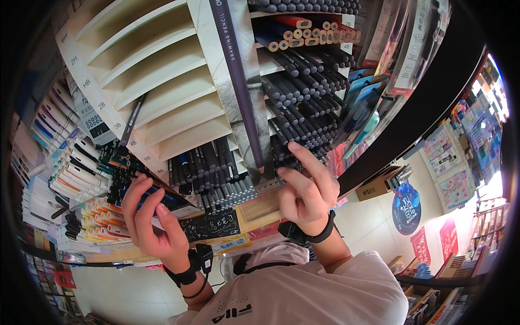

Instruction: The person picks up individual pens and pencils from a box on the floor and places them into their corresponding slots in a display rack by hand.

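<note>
My right hand [306,187] is raised at the lower right of a pencil display rack, two fingers extended and the others curled. Its topmost fingertip overlaps the ends of dark grey drawing pencils [302,122] stacked in the right-hand slots; whether it touches them I cannot tell. My left hand [156,223] is half curled with its fingers apart, beside the rack's lower left corner and the marker pens. Nothing shows in either hand. A single dark pencil [134,120] lies slanted across the left slots. More dark pencils [203,162] fill the lowest left slots, above grey pencils [227,193] with silvery ends.
White slot dividers [174,107] carry hardness grades. Wooden carpenter-type and round pencils [304,36] lie at upper right. White marker pens [81,162] and orange-and-white pens [105,219] stand left. Blister packs [365,101] hang right, beside a black post [422,109]. A cardboard box [378,185] is beyond.
</note>
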